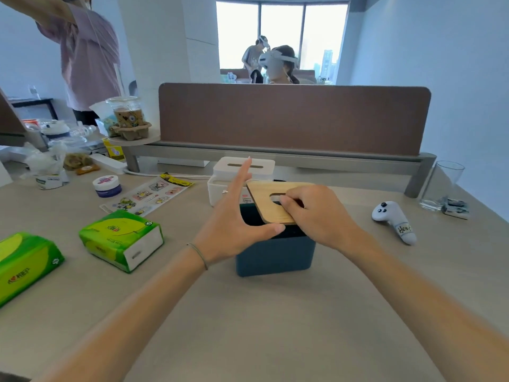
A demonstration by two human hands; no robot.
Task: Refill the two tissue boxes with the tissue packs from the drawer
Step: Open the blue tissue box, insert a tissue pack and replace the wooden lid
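Observation:
A dark blue tissue box (275, 256) stands in the middle of the desk. Its wooden lid (268, 194) is lifted and tilted above the opening, and my right hand (316, 213) grips it with fingers through the slot. My left hand (234, 216) is open, fingers spread, thumb touching the lid's near edge at the box's left side. Behind stands a white tissue box (220, 186) with its white lid (243, 165) sitting askew on top. Two green tissue packs lie to the left: one (121, 238) close by, the other (24, 264) at the frame's left edge.
A white game controller (394, 220) and an empty glass (440, 186) are on the right. A sticker sheet (148, 195), a small jar (107, 186), bags and a drink cup (128, 115) crowd the back left. A brown partition (292, 119) closes the desk's far side; people stand beyond.

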